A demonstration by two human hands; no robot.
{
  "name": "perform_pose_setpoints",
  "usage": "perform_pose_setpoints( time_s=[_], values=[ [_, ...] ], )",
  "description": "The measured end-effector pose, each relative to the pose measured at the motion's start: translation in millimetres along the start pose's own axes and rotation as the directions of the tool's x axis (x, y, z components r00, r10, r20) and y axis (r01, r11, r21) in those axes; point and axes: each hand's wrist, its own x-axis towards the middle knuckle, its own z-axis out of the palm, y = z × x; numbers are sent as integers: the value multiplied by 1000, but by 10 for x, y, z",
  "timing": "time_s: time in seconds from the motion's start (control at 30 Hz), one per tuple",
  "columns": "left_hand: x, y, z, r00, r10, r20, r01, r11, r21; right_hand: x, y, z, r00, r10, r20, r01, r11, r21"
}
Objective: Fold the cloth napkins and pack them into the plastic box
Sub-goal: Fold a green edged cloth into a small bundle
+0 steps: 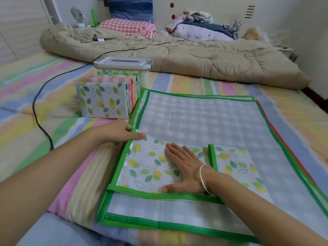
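Note:
A leaf-print napkin (147, 167) with a green border lies partly folded on top of a larger pale checked napkin (204, 119), also green-edged. My right hand (182, 167) lies flat on the leaf print, fingers straight, with a silver bangle on the wrist. My left hand (120, 133) pinches the napkin's green left edge between thumb and fingers. Several folded napkins (104, 100) stand upright in a row behind my left hand. Just beyond that row stands the plastic box (124, 64) with its grey lid on.
Everything lies on a bed with a pastel striped sheet (35, 107). A black cable (38, 119) runs across the sheet at the left. A beige quilt (177, 55), pillows and a clothes pile lie at the back. A red-edged napkin (276, 132) peeks out beneath the checked one.

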Motion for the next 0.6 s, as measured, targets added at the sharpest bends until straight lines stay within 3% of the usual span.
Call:
perform_pose_setpoints(
  time_s=[0.07, 0.2, 0.33, 0.5, 0.6],
  values=[
    [-116, -54, 16, 994, -62, 93, 74, 989, -128, 4, 5, 11, 1000, 2, 4, -2, 1000, 3],
    [-421, -145, 66, 935, -111, 337, 153, 983, -100, 13, 28, -15, 999, 4, 49, -5, 1000, 29],
    [-476, -150, 98, 971, -59, 233, 104, 977, -186, 35, 15, -40, 995, 10, 104, -7, 1000, -26],
    [-577, 163, 182, 987, 47, 155, 20, 914, -405, 32, -26, 12, 998, 13, 62, -11, 999, -41],
    [-617, 435, 282, 981, 137, 139, -62, 894, -444, 14, -53, -10, 999, 24, 49, -24, 1000, -13]
  ],
)
